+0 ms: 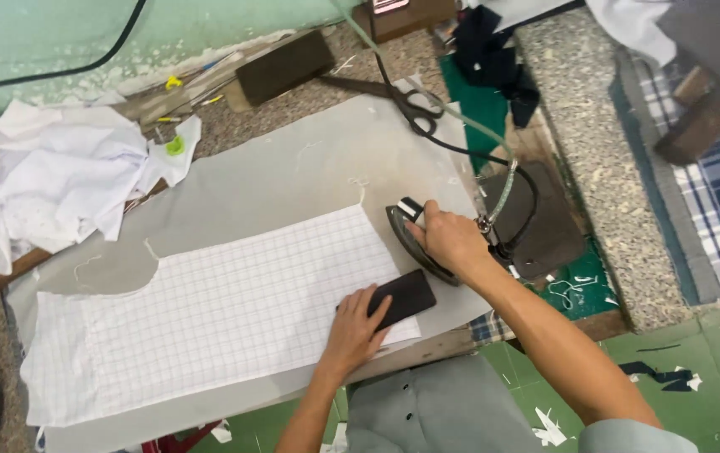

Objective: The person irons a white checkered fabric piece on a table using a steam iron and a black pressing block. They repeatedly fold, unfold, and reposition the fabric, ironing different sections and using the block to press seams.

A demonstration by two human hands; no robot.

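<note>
Two hands over a grey padded surface. The right hand is clenched around the handle of one iron, just beside the edge of one checked white fabric piece. The left hand presses one dark flat block onto that fabric. One pair of scissors lies behind.

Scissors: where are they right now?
Head view, upper middle: the scissors lie on the far edge of the grey pressing pad, beyond the iron that the right hand grips, with a black cord crossing their handles.
</note>
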